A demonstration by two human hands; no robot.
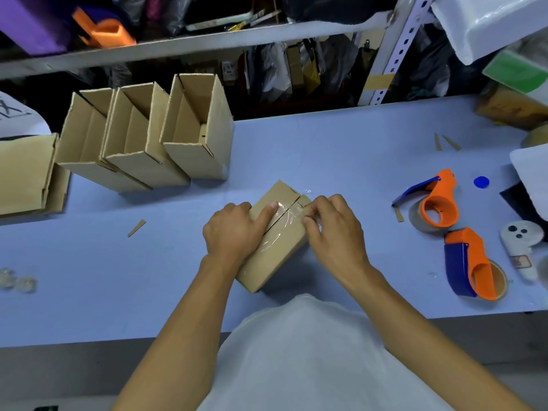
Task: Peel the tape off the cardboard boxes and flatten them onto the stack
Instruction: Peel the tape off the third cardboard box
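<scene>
Head view: left hand [234,229] presses flat on the taped box [274,235]; right hand [332,229] pinches the clear tape [292,213]. Peeling step; next, pull it steadily along the seam.

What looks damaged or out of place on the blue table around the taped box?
Nothing is damaged. Small brown cardboard slivers lie loose on the light blue table, with more near the far edge. Crumpled clear tape bits sit at the left. A round blue cap lies alone beside the orange tape dispenser.
</scene>
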